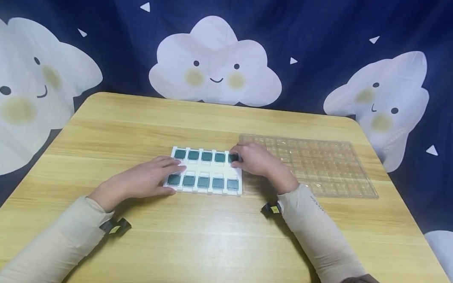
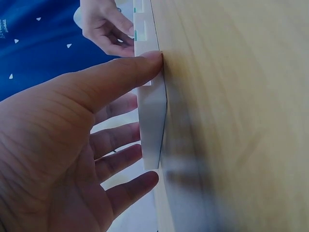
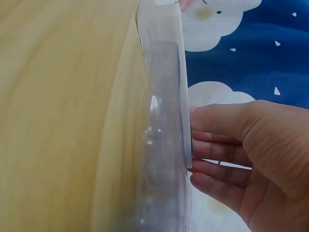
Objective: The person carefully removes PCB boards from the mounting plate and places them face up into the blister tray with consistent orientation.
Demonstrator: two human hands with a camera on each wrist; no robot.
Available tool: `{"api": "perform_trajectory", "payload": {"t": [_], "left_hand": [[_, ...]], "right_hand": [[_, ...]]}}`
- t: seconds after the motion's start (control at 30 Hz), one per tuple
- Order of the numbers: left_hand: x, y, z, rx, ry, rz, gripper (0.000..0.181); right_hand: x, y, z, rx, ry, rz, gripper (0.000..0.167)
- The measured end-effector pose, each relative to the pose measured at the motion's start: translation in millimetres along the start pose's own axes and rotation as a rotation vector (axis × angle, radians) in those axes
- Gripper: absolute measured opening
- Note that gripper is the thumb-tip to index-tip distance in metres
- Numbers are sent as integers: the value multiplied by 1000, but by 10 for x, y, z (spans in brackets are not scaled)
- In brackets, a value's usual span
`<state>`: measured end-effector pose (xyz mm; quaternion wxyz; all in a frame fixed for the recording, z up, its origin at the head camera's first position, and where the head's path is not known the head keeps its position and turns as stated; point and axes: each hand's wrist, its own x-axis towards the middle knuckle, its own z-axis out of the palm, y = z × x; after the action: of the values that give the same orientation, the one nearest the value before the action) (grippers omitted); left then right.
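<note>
A white slotted tray [image 1: 211, 169] lies on the table, holding two rows of small green circuit boards [image 1: 206, 156]. At its left end rests my left hand [image 1: 141, 180], fingers extended over the tray and thumb touching the near edge. The left wrist view shows that thumb [image 2: 125, 75] against the tray's side wall [image 2: 152, 125]. My right hand [image 1: 254, 158] is over the far right slot, thumb and fingertips pinching the green circuit board [image 1: 233, 158] there, which is partly covered. In the right wrist view, the curled right fingers [image 3: 219, 152] meet the tray's edge.
A clear plastic compartment tray [image 1: 317, 167] lies right of the white tray, its left part close against or under that tray's right end. The wooden table [image 1: 206, 243] ends at a dark blue curtain [image 1: 313, 18] with clouds. Cameras are strapped to both wrists.
</note>
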<state>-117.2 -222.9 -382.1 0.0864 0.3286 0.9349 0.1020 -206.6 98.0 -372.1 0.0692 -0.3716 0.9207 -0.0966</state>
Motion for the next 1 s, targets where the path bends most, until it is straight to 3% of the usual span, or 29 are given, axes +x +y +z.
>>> {"api": "perform_trajectory", "payload": {"t": [0.4,0.73,1.0], "left_hand": [[2,5,-11,-5,-4,-10,70],[-5,14,-11,-6,-4,-21,70],[-6,17,-9,-6,-7,-29,69]], "right_hand": [[-1,-3,-8,16,14,10,43],[-6,39,-38,74,60,-45,37],[-23,72,-98,81,98,-36,34]]}}
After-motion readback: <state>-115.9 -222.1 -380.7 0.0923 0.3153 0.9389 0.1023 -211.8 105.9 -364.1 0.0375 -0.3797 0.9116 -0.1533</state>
